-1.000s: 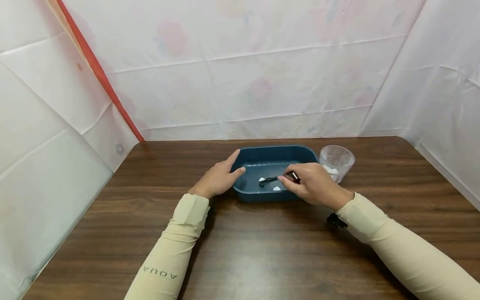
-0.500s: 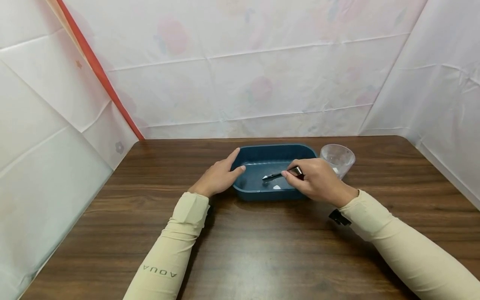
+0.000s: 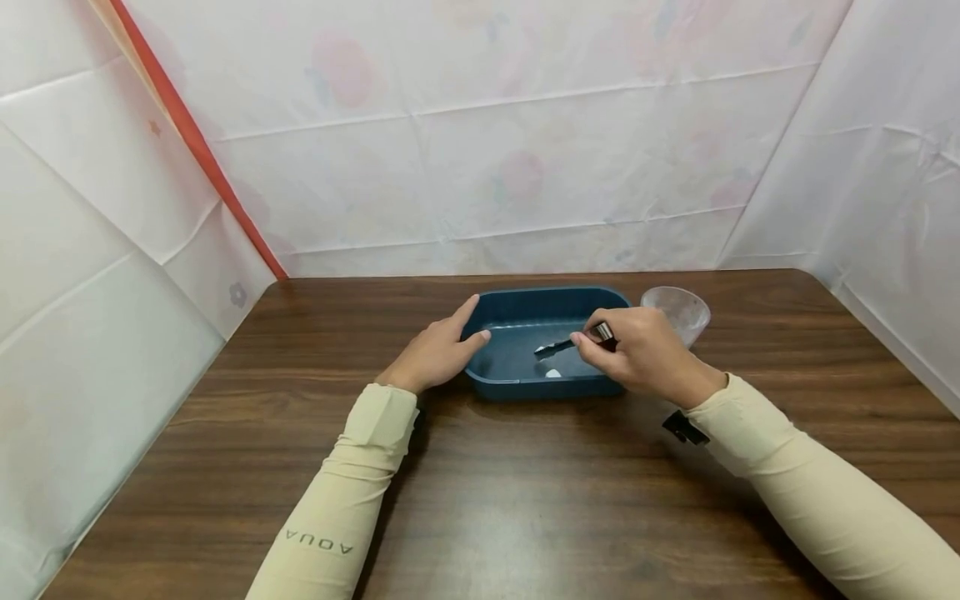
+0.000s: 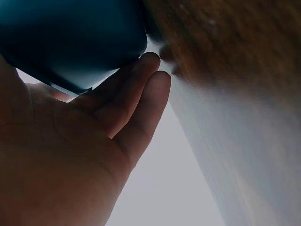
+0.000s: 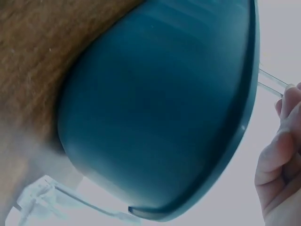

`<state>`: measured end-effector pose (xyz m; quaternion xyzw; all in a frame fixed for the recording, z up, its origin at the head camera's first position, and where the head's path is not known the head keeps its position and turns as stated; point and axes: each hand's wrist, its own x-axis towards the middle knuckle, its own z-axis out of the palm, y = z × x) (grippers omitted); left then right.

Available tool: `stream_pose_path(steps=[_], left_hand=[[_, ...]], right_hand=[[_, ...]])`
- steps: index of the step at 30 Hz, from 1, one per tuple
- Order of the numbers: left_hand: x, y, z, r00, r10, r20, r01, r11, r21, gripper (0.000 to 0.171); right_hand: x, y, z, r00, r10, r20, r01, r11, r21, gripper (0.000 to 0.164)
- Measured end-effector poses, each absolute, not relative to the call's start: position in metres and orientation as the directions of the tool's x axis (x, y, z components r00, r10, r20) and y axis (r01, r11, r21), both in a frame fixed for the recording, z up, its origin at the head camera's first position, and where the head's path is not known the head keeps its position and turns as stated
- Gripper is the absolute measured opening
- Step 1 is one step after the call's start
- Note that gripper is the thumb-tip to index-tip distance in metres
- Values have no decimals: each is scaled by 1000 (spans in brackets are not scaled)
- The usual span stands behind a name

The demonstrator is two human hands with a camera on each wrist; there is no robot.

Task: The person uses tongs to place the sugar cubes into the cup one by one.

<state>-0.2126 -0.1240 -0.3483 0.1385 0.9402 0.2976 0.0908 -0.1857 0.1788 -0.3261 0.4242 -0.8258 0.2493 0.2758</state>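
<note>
A dark blue rectangular tray (image 3: 547, 389) stands on the table. My left hand (image 3: 431, 354) holds its left end, thumb over the rim; in the left wrist view the fingers (image 4: 153, 94) lie against the outer wall. My right hand (image 3: 641, 350) pinches small dark tongs (image 3: 558, 346) with a shiny end, tips pointing left over the tray. Something white shows at the tips; whether they grip it is too small to tell. A small white piece (image 3: 552, 373) lies in the tray near its front wall. In the right wrist view, two thin prongs (image 5: 272, 82) show beyond the rim.
A clear cup (image 3: 678, 312) stands just right of the tray, its lower part hidden behind my right hand. The brown wooden table (image 3: 480, 492) reaches back to a white patterned curtain (image 3: 480, 167), which also hangs at both sides.
My right hand has moved slightly right and away from me with the tongs, their tips shifting the same way over the tray. My left hand has stayed at the tray's left end.
</note>
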Motion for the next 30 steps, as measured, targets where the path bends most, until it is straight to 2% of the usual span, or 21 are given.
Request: stream_pose_path(steps=[12,20,30], left_hand=[[-212,-127,-349,-948,304,-98,193,790,582,73],[-212,-128,-348,-946,314,-82,210,785,583,73],[-212,-128,-348,-948,306,-86,202,788,582,72]], right_hand=[[-185,188,-309,-503,-527,685,-807,569,-155,11],[-183,194,-302,-531,-488,692,-777,607,-168,9],[-184,203,-294,-534,-436,725,-757,628,-180,13]])
